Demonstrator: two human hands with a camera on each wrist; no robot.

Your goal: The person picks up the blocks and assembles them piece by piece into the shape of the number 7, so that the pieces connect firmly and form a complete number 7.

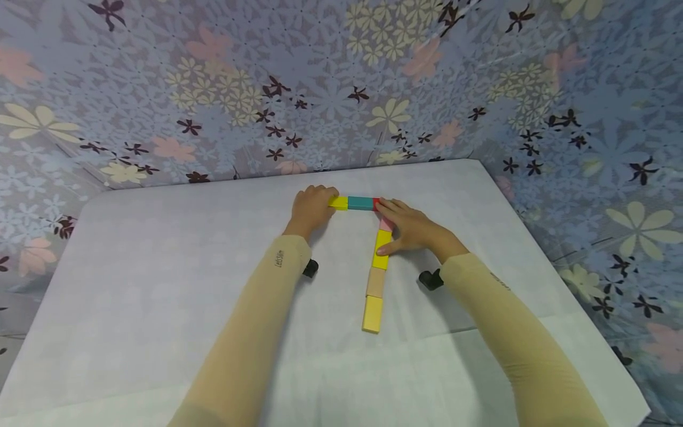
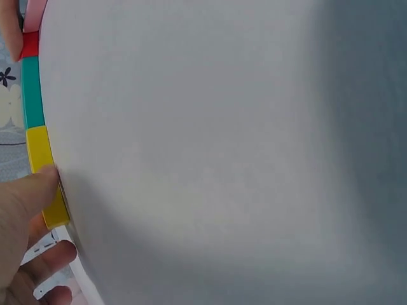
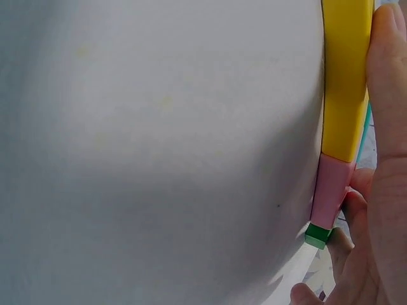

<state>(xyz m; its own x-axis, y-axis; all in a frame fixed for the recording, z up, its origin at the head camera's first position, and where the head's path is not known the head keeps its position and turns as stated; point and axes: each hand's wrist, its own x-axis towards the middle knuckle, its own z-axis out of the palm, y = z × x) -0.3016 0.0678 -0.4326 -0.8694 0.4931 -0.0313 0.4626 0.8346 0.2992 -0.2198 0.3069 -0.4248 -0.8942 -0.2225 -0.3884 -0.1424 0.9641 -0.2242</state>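
Note:
Flat blocks form a corner on the white-covered table. The far row has a yellow block (image 1: pixel 339 203), a teal block (image 1: pixel 360 203) and a red block (image 1: pixel 376 204). My left hand (image 1: pixel 311 209) pinches the yellow one at the row's left end, thumb on its near side. From the right end a column runs toward me: a pink block (image 1: pixel 385 224), a yellow block (image 1: pixel 381 249), a plain wood block (image 1: pixel 376 282) and another yellow block (image 1: pixel 372 314). My right hand (image 1: pixel 409 226) rests over the corner, fingertips at the red block, thumb against the column's yellow block. A green block (image 3: pixel 317 235) shows beyond the pink one.
The white tablecloth (image 1: pixel 176 284) spreads around the blocks. Flower-patterned fabric (image 1: pixel 320 89) rises behind the table's far edge and along its right side. Black camera mounts (image 1: pixel 431 279) stick out below both wrists.

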